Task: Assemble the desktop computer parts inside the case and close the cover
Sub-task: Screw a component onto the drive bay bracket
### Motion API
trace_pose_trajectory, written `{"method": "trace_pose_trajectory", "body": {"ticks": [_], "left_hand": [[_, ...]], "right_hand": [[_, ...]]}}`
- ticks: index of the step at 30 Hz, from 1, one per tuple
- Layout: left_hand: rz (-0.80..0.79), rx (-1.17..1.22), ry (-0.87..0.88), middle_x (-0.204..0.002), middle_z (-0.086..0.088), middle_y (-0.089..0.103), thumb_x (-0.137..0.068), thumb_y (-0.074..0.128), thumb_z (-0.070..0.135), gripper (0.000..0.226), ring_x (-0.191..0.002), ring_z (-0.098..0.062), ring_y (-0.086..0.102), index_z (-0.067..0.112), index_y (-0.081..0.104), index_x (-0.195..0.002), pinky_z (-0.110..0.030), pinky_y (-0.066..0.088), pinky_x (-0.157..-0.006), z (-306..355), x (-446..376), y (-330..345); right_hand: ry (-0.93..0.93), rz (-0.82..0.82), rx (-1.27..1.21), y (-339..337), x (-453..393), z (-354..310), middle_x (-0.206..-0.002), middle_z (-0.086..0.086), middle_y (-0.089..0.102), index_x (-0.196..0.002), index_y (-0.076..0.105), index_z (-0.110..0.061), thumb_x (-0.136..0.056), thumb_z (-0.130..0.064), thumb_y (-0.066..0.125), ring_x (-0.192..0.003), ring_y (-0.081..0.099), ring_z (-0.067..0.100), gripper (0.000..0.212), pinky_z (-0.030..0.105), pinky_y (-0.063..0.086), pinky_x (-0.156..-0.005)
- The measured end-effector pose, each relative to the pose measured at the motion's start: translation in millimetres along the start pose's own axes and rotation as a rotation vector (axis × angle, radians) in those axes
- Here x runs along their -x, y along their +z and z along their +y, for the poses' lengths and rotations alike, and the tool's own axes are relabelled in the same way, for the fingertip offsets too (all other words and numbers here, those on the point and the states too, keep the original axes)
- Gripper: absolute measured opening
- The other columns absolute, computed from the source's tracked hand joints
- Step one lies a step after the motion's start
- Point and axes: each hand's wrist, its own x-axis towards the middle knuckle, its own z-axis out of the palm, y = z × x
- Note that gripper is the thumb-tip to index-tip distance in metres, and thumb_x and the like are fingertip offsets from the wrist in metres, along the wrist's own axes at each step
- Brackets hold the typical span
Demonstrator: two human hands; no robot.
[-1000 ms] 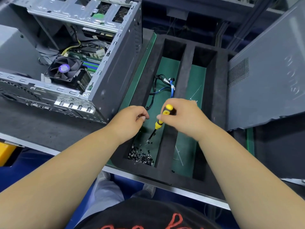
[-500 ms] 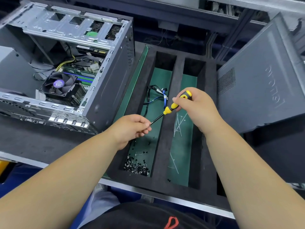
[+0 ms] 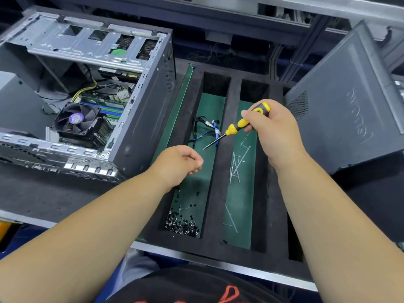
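Fingers [image 3: 248, 115] of the right hand [image 3: 274, 130] are wrapped around the yellow-and-black handle of the screwdriver [image 3: 237, 127], whose shaft slopes down and to the left with its tip over the left compartment of the foam tray [image 3: 220, 162]. The left hand [image 3: 177, 166] is curled nearly closed just below that tip; whether it pinches a screw cannot be told from this view.

Change since half a second ago: the left-hand fingertips met the screwdriver tip then; now the two stand apart, and the right hand has lifted the tool slightly. A second ago the tip pointed down toward the loose screws [image 3: 182, 226]. Judgement: a screw has probably been picked up and offered to the tip, and the next move is likely a carry to the computer case [image 3: 135, 119] for fastening. Whether a screw sits on the tip is too small to tell.

Count of items:
- One computer case, open, lying on the desk [image 3: 43, 193] at left, just beside the tray.
- One cooler fan [image 3: 75, 119] inside the case.
- One side cover [image 3: 349, 110], off the case, leaning at the right of the tray.
- One screwdriver.
- One bundle of cables [image 3: 207, 127] in the left compartment.
- One pile of screws at the near end of that compartment, too many to count, plus several scattered.
- Several cable ties [image 3: 237, 167] in the next compartment; exact number unclear.

The cover is not yet fitted.
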Motion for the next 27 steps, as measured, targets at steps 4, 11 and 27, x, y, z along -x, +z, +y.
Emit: {"method": "trace_pose_trajectory", "body": {"ticks": [4, 11, 27], "left_hand": [[-0.121, -0.314, 0.084, -0.088, 0.013, 0.07, -0.087, 0.068, 0.014, 0.023, -0.076, 0.0, 0.061, 0.036, 0.071, -0.081, -0.009, 0.041, -0.062, -9.2, -0.2, -4.5], [0.222, -0.104, 0.108, -0.075, 0.012, 0.053, -0.095, 0.052, 0.012, 0.025, -0.053, 0.012, 0.049, 0.03, 0.068, -0.087, -0.005, 0.033, -0.045, -25.5, -4.0, -15.1], [0.191, 0.027, 0.109, -0.108, 0.013, 0.063, -0.098, 0.041, 0.023, 0.025, -0.102, -0.005, 0.057, 0.035, 0.062, -0.093, -0.028, 0.046, -0.089, -34.7, 5.8, -22.6]], "right_hand": [[0.004, -0.04, 0.077, 5.9, 7.6, 7.3, -0.063, -0.013, 0.064, -0.08, 0.062, -0.011, -0.085, -0.029, 0.064, -0.061, 0.057, -0.004, 0.018, 0.014, 0.043, -0.059], [0.053, -0.305, 0.28, 44.6, 34.9, 22.5, -0.071, -0.003, 0.065, -0.079, 0.063, -0.02, -0.08, -0.037, 0.071, -0.061, 0.056, 0.014, 0.019, 0.029, 0.046, -0.06], [-0.21, -0.557, 0.664, 116.9, 77.0, 64.9, -0.067, -0.011, 0.043, -0.089, 0.057, -0.029, -0.086, -0.05, 0.065, -0.078, 0.038, 0.011, 0.022, 0.042, 0.032, -0.095]]}}
